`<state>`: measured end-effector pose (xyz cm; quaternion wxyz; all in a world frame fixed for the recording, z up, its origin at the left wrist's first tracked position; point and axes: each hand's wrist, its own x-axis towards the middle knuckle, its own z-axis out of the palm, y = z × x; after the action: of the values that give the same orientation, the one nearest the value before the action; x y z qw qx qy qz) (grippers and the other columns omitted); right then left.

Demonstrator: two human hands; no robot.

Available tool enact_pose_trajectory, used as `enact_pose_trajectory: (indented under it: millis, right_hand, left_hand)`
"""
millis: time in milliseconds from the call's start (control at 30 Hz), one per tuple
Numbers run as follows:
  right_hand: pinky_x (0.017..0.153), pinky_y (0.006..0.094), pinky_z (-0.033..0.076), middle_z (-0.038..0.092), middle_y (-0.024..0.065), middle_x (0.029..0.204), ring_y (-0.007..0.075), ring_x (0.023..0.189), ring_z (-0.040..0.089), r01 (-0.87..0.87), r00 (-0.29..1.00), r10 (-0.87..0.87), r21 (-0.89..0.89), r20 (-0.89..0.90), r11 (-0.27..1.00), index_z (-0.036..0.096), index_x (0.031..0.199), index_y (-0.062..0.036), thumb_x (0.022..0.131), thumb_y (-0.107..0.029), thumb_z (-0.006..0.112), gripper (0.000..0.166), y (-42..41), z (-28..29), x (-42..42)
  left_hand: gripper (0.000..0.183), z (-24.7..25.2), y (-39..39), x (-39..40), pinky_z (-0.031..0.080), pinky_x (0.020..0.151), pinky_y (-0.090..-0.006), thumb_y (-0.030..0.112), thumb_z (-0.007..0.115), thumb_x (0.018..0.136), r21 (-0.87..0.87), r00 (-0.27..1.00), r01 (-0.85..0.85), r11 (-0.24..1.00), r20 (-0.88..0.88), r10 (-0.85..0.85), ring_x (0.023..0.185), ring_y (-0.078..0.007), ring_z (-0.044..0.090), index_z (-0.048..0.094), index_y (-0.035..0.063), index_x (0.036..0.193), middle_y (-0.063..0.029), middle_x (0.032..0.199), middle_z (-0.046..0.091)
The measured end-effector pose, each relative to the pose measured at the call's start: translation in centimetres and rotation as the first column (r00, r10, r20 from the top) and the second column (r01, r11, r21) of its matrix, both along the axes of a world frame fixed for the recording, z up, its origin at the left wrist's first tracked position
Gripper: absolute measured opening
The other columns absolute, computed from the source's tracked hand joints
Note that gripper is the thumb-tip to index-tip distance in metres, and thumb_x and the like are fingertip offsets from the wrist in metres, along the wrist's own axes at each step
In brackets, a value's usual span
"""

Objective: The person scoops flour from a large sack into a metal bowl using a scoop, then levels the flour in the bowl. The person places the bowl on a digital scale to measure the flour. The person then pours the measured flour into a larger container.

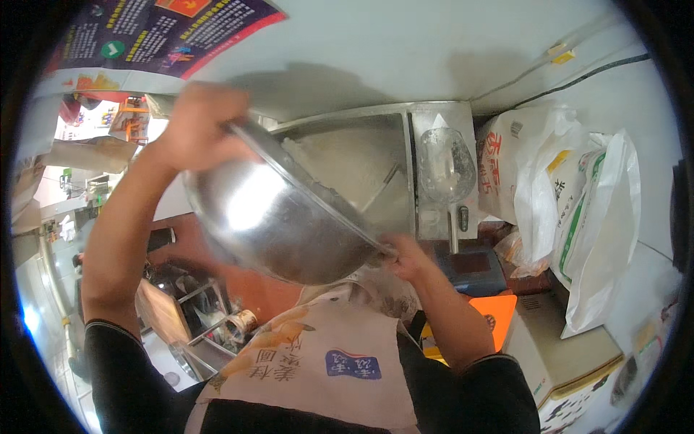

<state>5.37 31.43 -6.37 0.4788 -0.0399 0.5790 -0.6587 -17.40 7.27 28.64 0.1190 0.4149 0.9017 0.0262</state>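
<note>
A large stainless steel mixing bowl (271, 217) is held up, tilted on its side with its mouth facing up and to the right. My left hand (209, 127) grips its rim at the far upper side. Lower on the same rim, my right hand (404, 257) has hold of the edge. Pale residue clings along the inside of the rim. Behind the bowl stands a rectangular metal bin (409, 163) with whitish, floury material (347, 146) in it. A thin handle-like rod (382, 187) slants inside the bin, and the bowl hides the bin's left part.
A metal scoop (448, 168), dusted white, lies right of the bin, above a dark scale-like device (470, 271). White printed sacks (531, 163) lean at the right wall. A carton (564, 347) and orange card (496, 314) are lower right. A metal rack (200, 304) stands lower left.
</note>
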Motion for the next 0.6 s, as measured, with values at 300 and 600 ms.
enact_pose_trajectory:
  millis: [300,600]
  right_hand:
    - [0.073,0.0289,0.047,0.056,0.0101,0.109,0.0203,0.094,0.055,0.429,0.378,-0.489,0.319,0.786,0.845,0.056,0.108,-0.0026,0.070,-0.001,0.063,0.039,1.0,5.3,-2.5]
    - [0.070,0.0310,0.048,0.061,0.0044,0.092,0.0209,0.084,0.060,0.243,0.915,-0.280,0.158,0.292,0.957,0.058,0.101,-0.0024,0.069,0.002,0.063,0.032,1.7,8.4,-2.1]
  left_hand:
    - [0.058,0.4,-2.6,4.3,0.035,0.052,-0.0415,0.060,0.067,0.064,0.044,0.992,-0.121,0.992,-0.027,0.122,0.056,-0.0348,0.047,0.046,0.0057,0.063,-0.0124,0.059,0.044]
    - [0.058,1.3,-8.1,13.4,0.035,0.047,-0.0386,0.060,0.067,0.062,0.214,0.969,-0.155,0.964,-0.157,0.190,0.053,-0.0306,0.046,0.043,0.0073,0.057,-0.0088,0.057,0.042]
